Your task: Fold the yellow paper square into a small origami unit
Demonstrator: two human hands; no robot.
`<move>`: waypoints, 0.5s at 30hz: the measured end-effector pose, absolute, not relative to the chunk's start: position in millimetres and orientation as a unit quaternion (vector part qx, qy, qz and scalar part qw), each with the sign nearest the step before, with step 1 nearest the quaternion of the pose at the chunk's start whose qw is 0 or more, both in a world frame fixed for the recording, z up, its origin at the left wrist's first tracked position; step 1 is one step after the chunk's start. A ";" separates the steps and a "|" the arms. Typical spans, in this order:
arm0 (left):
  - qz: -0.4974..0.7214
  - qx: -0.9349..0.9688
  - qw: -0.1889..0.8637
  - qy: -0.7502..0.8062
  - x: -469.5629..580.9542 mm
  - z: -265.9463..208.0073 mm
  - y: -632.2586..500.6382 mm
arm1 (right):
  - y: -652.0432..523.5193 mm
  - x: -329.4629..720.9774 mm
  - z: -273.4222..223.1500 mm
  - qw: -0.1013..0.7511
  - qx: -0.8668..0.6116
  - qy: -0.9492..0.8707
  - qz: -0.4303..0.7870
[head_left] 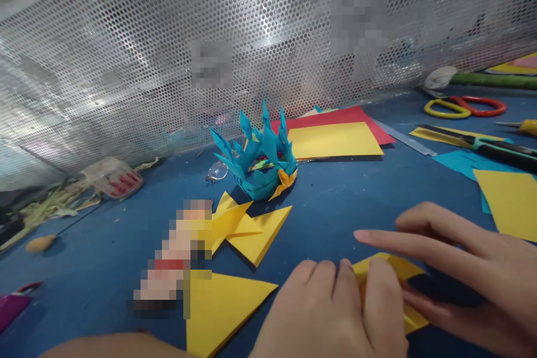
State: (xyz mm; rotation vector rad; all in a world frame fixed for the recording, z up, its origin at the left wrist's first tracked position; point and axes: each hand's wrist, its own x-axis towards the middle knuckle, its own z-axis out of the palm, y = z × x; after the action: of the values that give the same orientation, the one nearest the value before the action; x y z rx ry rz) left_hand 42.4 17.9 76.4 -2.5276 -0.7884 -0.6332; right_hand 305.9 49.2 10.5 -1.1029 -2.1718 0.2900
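Left hand (323, 307), nearest: fingers curled, gripping a folded yellow paper (396, 265) between thumb and fingers, just above the blue tabletop (319, 196). Right hand (474, 268): fingers parted and extended, the index raised clear over the same paper, the thumb running to its folds. Yellow triangle (222, 307), flat, left of the left hand. Purple item (12, 310), cut by the left edge. Beyond the triangle, several folded yellow pieces (255, 235), pointed, overlapping, beside an oblong item (168, 263) whose detail is pixelated. Near the right hand, one yellow sheet (509, 201) over blue paper (457, 165), with a dark-and-teal tool (503, 151) lying across the paper. Further off, centre, one blue folded-paper ring (260, 187), basket-like, open at the top, tall points about its rim, an orange paper piece (285, 182) at its front; small coloured bits show through, whether inside or behind cannot be told. Far left, one clear plastic tub (94, 176), tipped, red patches on its side; whether these are print or contents is unclear. Behind the ring, a yellow rectangle (335, 140) upon a red sheet (348, 114). Far right, scissors (465, 107), one yellow loop, one red. Rearmost, a perforated metal panel (168, 67).
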 end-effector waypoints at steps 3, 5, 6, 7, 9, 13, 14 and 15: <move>-0.212 -0.920 0.115 -0.309 43.7 89.0 24.2 | 55.7 306.0 20.1 0.316 -0.382 -0.852 0.167; -0.157 -0.924 -0.008 -0.349 47.2 98.5 27.8 | 57.1 303.5 30.5 0.299 -0.357 -0.859 0.212; -0.118 -0.916 -0.077 -0.376 48.9 103.7 29.4 | 56.5 301.4 36.1 0.299 -0.356 -0.856 0.225; -0.085 -0.899 -0.137 -0.407 50.3 108.5 30.9 | 55.1 299.1 41.5 0.306 -0.361 -0.850 0.231; -0.067 -0.863 -0.216 -0.452 51.6 115.4 33.6 | 51.5 294.4 50.1 0.328 -0.373 -0.836 0.232; -0.088 -0.818 -0.318 -0.472 49.7 115.4 38.2 | 50.2 291.5 53.0 0.334 -0.356 -0.835 0.252; -0.087 -0.804 -0.349 -0.474 49.2 113.7 39.3 | 51.8 292.7 51.1 0.330 -0.348 -0.841 0.250; -0.086 -0.789 -0.380 -0.475 48.9 112.0 40.5 | 53.7 294.5 48.6 0.323 -0.343 -0.847 0.245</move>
State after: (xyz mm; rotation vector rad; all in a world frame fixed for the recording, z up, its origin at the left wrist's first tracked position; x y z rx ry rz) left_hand 48.9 40.5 112.0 -3.3449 -2.0145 -0.3628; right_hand 294.5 53.7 48.6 -0.8994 -2.2230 0.6433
